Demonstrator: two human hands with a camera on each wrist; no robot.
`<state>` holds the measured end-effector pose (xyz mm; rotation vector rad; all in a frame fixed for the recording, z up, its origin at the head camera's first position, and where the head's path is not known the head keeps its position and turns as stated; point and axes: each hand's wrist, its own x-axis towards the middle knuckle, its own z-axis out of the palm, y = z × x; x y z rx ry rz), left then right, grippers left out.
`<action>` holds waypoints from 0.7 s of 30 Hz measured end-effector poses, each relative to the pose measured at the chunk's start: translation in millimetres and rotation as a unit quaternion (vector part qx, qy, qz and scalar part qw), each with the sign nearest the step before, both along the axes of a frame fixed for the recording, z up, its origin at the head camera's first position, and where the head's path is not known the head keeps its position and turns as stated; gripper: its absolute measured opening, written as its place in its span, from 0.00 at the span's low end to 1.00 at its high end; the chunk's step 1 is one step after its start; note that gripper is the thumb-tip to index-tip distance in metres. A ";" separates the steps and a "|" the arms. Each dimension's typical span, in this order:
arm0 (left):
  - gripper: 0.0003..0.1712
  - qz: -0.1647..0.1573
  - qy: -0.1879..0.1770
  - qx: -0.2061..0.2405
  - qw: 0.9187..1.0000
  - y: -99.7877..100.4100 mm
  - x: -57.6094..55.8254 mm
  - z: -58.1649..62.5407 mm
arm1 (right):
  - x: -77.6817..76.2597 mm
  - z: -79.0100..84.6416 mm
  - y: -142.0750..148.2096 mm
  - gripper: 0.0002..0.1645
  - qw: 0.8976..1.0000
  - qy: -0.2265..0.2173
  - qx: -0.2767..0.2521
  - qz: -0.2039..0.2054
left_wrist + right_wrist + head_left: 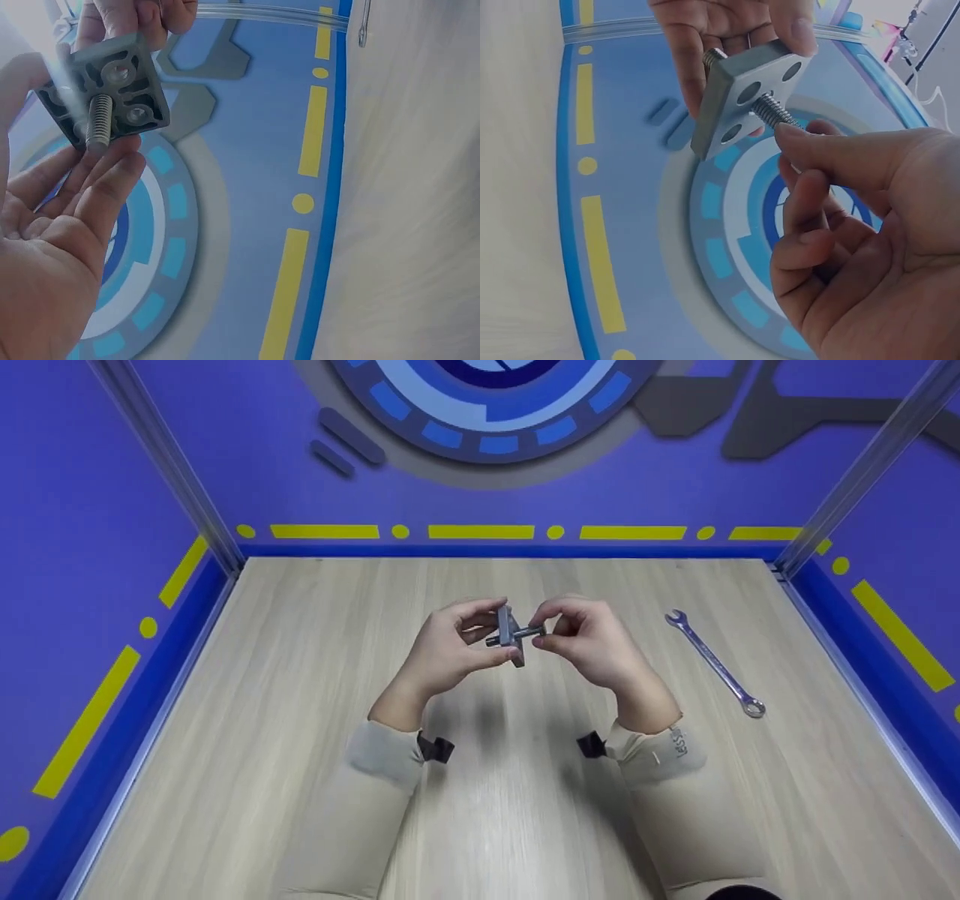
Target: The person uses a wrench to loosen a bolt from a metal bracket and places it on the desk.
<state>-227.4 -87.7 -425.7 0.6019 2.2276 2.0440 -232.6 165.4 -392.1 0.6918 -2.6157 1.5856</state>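
A grey square plate (506, 624) with holes near its corners is held above the table. My left hand (448, 649) grips it by its edges, thumb on one side and fingers on the other. A threaded bolt (774, 111) passes through the plate's middle. Its threaded end (100, 124) sticks out on the ribbed face, towards my left palm. On the smoother face, my right hand (592, 641) pinches the bolt's other end between thumb and index finger, which hide that tip. The other right fingers are curled below.
A combination wrench (716, 664) lies slantwise on the wooden table (300, 660), to the right of my right hand. Blue panels (487, 502) with yellow marks stand along the table's back and sides, with metal posts (855, 472) at the corners.
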 end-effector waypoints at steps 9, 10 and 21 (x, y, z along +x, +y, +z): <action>0.44 -0.004 -0.003 0.008 1.000 0.1 -2.5 0.4 | -4.2 0.8 4.0 0.22 0.996 -0.074 0.011 -0.041; 0.44 -0.004 -0.005 0.007 1.000 0.7 -1.9 0.5 | -4.3 0.5 3.5 0.26 0.995 -0.085 0.009 -0.049; 0.45 -0.001 -0.008 -0.017 1.000 -1.2 3.5 2.4 | -5.1 -5.0 -1.8 0.32 0.990 -0.136 0.041 -0.010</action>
